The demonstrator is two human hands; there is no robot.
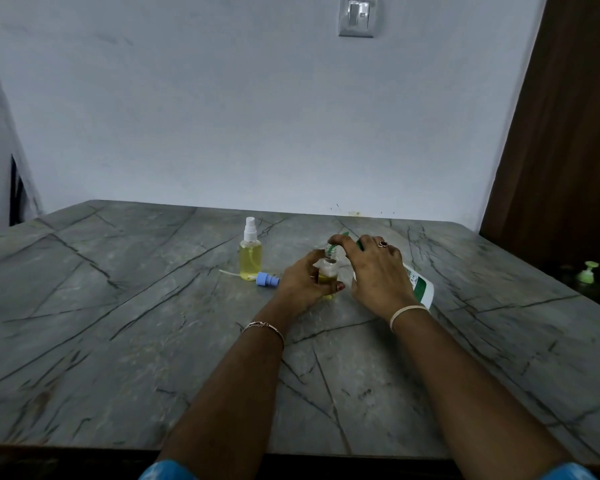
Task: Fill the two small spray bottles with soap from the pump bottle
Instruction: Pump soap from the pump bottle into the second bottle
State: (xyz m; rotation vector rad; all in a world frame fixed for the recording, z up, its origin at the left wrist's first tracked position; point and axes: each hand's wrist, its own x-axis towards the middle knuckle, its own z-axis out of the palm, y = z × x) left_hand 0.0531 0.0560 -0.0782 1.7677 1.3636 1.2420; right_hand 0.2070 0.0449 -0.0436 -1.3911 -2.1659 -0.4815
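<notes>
Midway: soap going into the second spray bottle

Seen from the person's head, both forearms reach out over a grey veined table point(118, 341). The left hand point(302, 282) curls its fingers and thumb round a small open bottle point(327, 271) and holds it upright on the table. Yellow liquid sits in the bottle's lower part, and its mouth is bare. Just above that mouth hangs the green spout point(334, 248) of the pump bottle point(420, 285). The right hand point(378, 271) grips this bottle from above, tipped over towards the left hand, with the forefinger laid on the pump head. Whether soap is flowing is too small to tell.

Near the left hand, on its left, stands the other spray bottle point(250, 254), full of yellow liquid with its white sprayer on. Between that bottle and the left hand lies a blue sprayer top point(267, 279) with a thin tube, flat on the table.

By the look of it, one bottle is done and the second is partly filled. The next move likely calls for steady presses on the pump with the spout held right over the narrow mouth. After that, the pump bottle would be set down and the blue top screwed on.
</notes>
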